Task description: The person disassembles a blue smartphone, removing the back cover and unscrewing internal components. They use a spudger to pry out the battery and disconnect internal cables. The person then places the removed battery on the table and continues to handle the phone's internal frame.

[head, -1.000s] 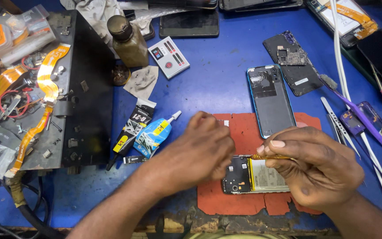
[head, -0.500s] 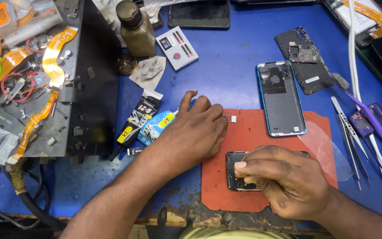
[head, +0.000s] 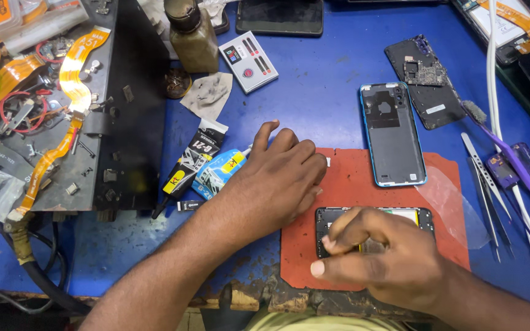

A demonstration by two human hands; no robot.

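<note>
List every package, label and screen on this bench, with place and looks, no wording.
Black glue tube: left of the left hand, black with a yellow patch.
Blue glue tube: beside it, partly under that hand.
Small card: upper middle, white rectangle with dark and red marks.
Dark screen: top edge, black rectangle.

Both bare forearms come in from the lower edge and angle toward the middle. The left hand [head: 277,178] lies palm down, flat and relaxed, its fingers loosely spread and pointing up and to the right, the thumb stretched out apart from them; it grips nothing. The right hand [head: 381,257] sits lower and nearer the body, curled into a loose fist with the knuckles up, the fingers tucked under and the thumb extended leftward along its lower edge. The two hands lie close together without touching.
</note>
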